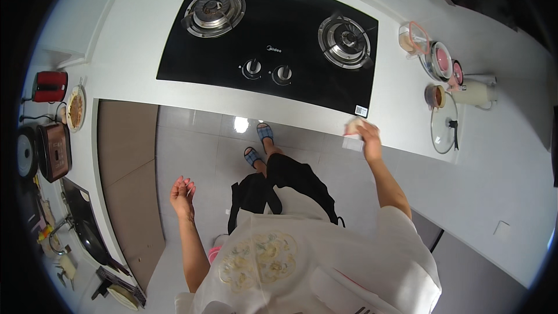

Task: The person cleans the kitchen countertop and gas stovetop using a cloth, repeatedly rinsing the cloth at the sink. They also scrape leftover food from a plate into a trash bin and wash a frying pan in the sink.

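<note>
My right hand (370, 137) is at the counter's front edge, just below the right front corner of a black glass gas hob (301, 69). It grips a whitish cloth (355, 130) with a red edge, slightly blurred. My left hand (183, 194) hangs in the air over the floor with its fingers loosely curled and nothing in it. The hob has a left burner (213, 11), a right burner (346, 41) and two control knobs (253, 67) near its front. No pot stands on either burner.
Right of the hob are a glass lid (442, 128), a small cup (434, 96), stacked bowls (438, 61), a clear container (409, 41) and a pale jug (475, 92). On the left counter stand a plate of food (76, 109), a red appliance (50, 86), a brown cooker (54, 152) and a sink holding a pan (89, 235).
</note>
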{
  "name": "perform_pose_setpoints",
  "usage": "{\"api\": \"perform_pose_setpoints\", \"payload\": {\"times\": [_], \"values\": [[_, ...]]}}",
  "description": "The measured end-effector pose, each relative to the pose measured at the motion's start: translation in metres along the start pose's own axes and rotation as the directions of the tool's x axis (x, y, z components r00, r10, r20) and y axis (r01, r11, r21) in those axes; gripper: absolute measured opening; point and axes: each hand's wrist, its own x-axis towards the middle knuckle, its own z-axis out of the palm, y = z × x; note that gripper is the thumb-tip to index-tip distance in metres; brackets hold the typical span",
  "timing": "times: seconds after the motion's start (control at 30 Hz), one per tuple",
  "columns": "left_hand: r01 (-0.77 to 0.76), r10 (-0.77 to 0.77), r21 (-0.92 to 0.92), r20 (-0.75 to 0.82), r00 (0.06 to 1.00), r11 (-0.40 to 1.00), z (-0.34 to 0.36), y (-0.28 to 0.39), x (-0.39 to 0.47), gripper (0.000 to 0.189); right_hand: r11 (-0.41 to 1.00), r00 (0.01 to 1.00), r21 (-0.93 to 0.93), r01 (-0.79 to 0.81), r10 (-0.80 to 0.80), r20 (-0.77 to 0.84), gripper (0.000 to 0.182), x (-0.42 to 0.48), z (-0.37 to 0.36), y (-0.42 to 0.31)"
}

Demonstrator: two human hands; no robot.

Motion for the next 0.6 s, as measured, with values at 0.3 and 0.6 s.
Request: {"api": "perform_pose_setpoints", "payload": {"times": [0.3, 0.6], "values": [[0.129, -0.133, -0.032, -0.154, 0.979, 0.991, -0.035, -0.061, -0.044, 0.021, 0.963, 0.955, 0.053, 0.265, -0.255, -0.154, 0.037, 0.171, 0.021, -0.083], [0.091, -0.095, -0.032, -0.175, 0.98, 0.995, 0.059, -0.07, -0.072, 0.025, 0.956, 0.957, 0.063, 0.286, -0.282, -0.064, 0.043, 0.14, 0.029, 0.04]]}}
